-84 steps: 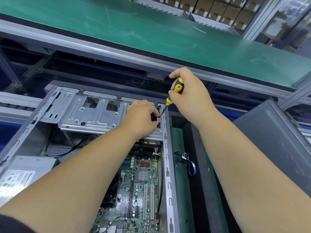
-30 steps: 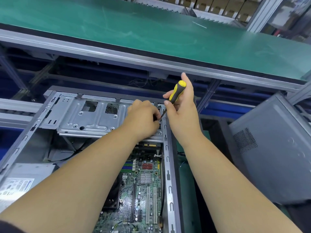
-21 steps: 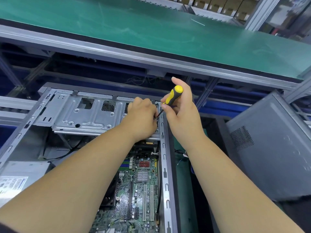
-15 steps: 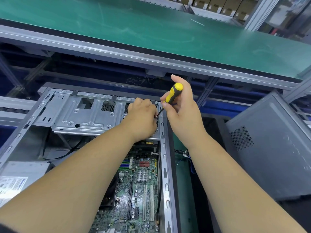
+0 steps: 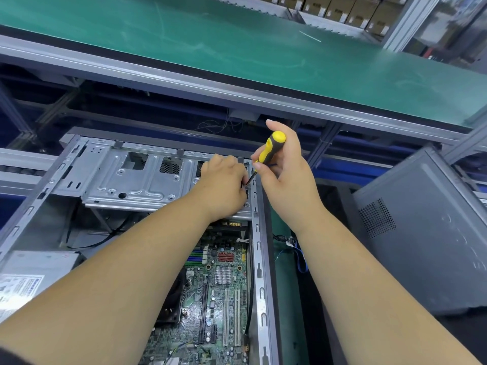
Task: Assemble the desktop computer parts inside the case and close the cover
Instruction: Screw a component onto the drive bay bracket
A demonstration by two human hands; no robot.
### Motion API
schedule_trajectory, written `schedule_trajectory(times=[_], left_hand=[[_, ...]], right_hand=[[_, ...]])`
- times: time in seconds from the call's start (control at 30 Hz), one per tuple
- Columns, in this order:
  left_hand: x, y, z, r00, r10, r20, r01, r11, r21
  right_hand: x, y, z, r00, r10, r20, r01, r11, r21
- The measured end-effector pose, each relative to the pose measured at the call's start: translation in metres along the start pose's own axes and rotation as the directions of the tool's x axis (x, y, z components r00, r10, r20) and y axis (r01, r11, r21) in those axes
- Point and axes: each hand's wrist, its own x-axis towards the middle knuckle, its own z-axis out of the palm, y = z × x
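1 screw is being driven at the far right of the open grey metal case; yellow-and-black screwdriver pinched by right hand, left hand curled at its tip, contents hidden. Green motherboard seated; dark grey cover panel still off, right.

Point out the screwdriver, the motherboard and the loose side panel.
screwdriver point(image 5: 271, 148), head view, on its yellow-black handle.
motherboard point(image 5: 224, 293), head view, on bare board below the heatsink.
side panel point(image 5: 427, 248), head view, on its flat grey face.

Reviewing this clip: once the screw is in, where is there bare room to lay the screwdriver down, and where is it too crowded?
Free: the green bench top beyond the case. A narrow green strip lies between the case's right rail and the grey cover, with cables at its far end. Crowded: the drive cage corner, where left hand, right hand and screwdriver meet, and the motherboard.
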Motion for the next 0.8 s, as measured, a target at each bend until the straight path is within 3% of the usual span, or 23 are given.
schedule_trajectory(times=[0.57, 0.8], left_hand=[[0.001, -0.001, 0.002, 1.0, -0.013, -0.004, 0.012, 0.998, -0.061], [0.003, -0.003, 0.004, 0.999, -0.034, -0.018, 0.032, 0.997, -0.075]], right_hand=[[-0.006, 0.015, 0.003, 0.986, -0.159, -0.042, 0.158, 0.987, -0.022], [0.001, 0.018, -0.001, 0.989, -0.138, -0.055, 0.142, 0.987, 0.077]])
